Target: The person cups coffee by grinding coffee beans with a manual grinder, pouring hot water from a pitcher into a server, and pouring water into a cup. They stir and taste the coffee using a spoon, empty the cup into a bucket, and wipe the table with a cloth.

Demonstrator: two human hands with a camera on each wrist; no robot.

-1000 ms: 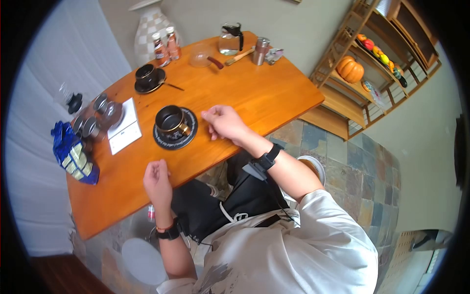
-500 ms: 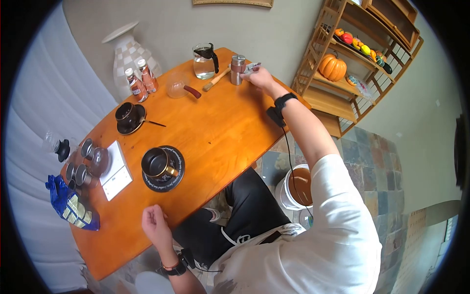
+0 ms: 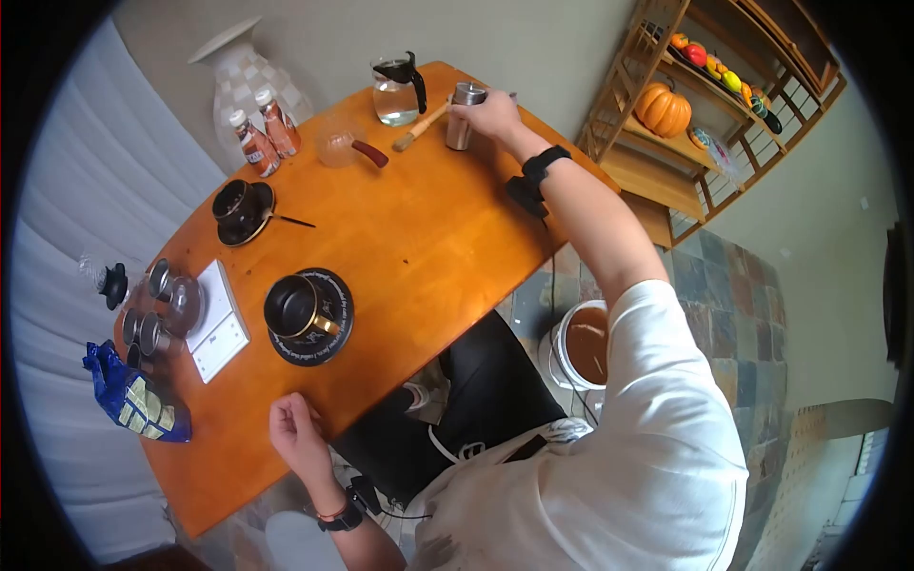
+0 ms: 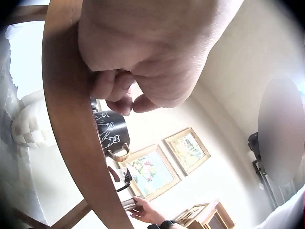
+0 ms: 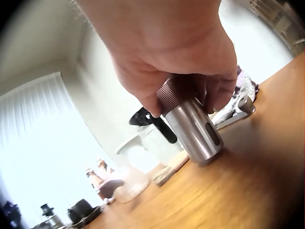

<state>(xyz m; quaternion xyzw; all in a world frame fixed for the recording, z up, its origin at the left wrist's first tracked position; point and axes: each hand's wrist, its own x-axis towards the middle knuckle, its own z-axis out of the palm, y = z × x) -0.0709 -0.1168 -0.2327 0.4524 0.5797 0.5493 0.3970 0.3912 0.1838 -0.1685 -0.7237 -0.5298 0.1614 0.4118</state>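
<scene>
At the table's far right part, the right hand point(image 3: 492, 116) grips a steel cylinder with a brown band point(image 3: 459, 134). In the right wrist view the thumb and fingers wrap the banded upper part of the cylinder point(image 5: 193, 131), whose base is at the tabletop. The left hand point(image 3: 297, 436) lies at the table's near edge with loosely curled fingers, holding nothing. Beyond it a black cup with a gold handle point(image 3: 291, 306) stands on a black saucer point(image 3: 340, 335). The left wrist view shows this cup point(image 4: 110, 132) past the left hand point(image 4: 138, 62).
A water jug point(image 3: 395, 100), a brush point(image 3: 421, 128) and a glass piece with a red-brown handle point(image 3: 370, 153) stand or lie near the cylinder. Leftward are two bottles point(image 3: 255, 147), another black cup point(image 3: 238, 206), a white scale point(image 3: 217, 328), glass vessels and a blue bag point(image 3: 136, 400).
The right hand has reached from beside the near cup to the far right and now grips the steel cylinder. The left hand stays near the table edge; the head view has shifted.
</scene>
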